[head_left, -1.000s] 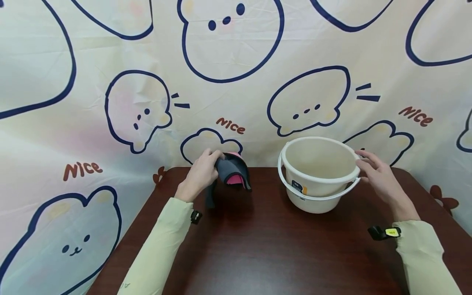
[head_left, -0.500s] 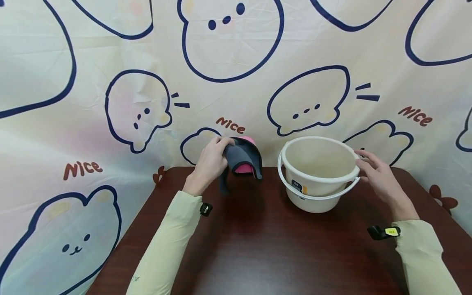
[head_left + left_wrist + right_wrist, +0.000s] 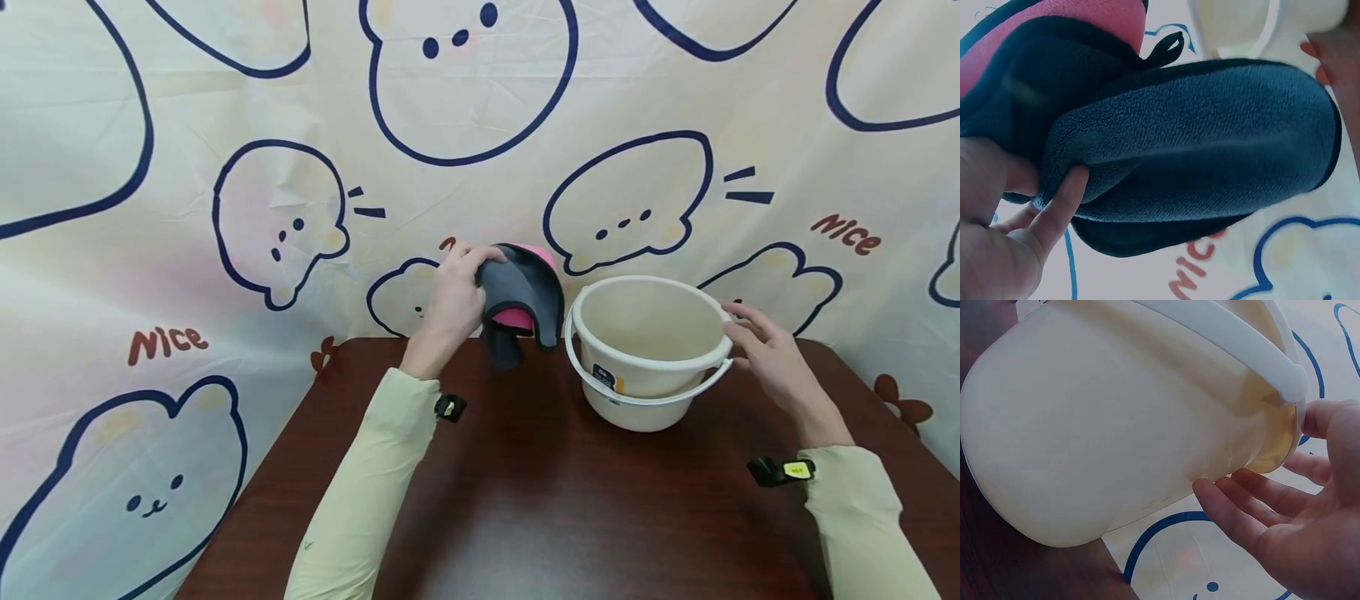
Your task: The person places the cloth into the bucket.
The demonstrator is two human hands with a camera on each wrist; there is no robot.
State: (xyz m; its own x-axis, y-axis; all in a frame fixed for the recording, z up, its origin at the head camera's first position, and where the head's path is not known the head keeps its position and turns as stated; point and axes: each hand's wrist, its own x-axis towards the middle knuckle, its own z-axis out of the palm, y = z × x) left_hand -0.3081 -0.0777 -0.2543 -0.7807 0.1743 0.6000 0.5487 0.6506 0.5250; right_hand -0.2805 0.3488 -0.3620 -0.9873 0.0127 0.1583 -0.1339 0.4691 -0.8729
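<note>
A grey microfiber towel (image 3: 520,283) with black edging hangs in the air above the table's back edge, left of a cream bucket (image 3: 637,375). Pink cloth (image 3: 513,318) shows inside its curl; whether that is a second towel I cannot tell. My left hand (image 3: 453,292) pinches the towel between thumb and fingers. In the left wrist view, a black hanging loop (image 3: 1166,50) sticks out from its edge. The bucket stands upright with its white handle (image 3: 622,402) lowered across the front. My right hand (image 3: 1310,519) touches its right side near the rim with loosely extended fingers.
The dark brown wooden table (image 3: 555,517) spans the lower view. Directly behind it hangs a pale curtain (image 3: 465,100) printed with blue-outlined cartoon animals. Each wrist wears a strap with a small black device.
My left hand has lifted the towel up and to the right, closer to the bucket. The right hand and the bucket have stayed in place.
</note>
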